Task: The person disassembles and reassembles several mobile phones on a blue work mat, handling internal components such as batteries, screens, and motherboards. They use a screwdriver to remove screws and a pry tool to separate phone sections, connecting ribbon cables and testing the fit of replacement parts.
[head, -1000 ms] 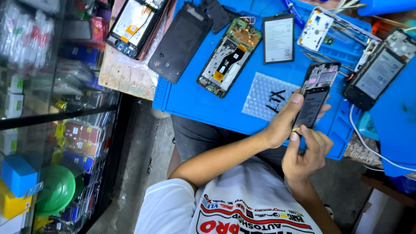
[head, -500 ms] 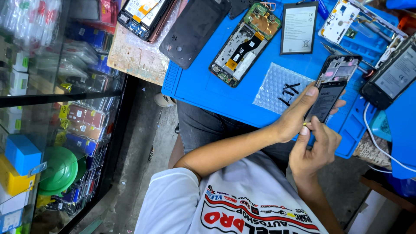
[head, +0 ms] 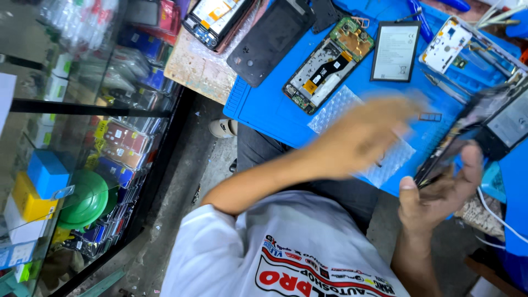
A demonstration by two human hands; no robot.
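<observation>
Left hand [head: 363, 137] has swung off the dark opened phone [head: 456, 146]; we keep it in right hand [head: 440, 192] grip, left blurred, can't tell. Re-steady next.

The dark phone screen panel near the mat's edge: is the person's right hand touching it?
Touching. In the head view, the right hand grips the dark phone panel, its thumb and fingers wrapped around the lower end above the blue mat.

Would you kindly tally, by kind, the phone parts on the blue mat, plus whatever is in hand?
Opened phones on the mat: 2
Black back cover: 1
Flat battery: 1
White frame: 1
Held phone, in the right hand: 1
Total: 6
</observation>
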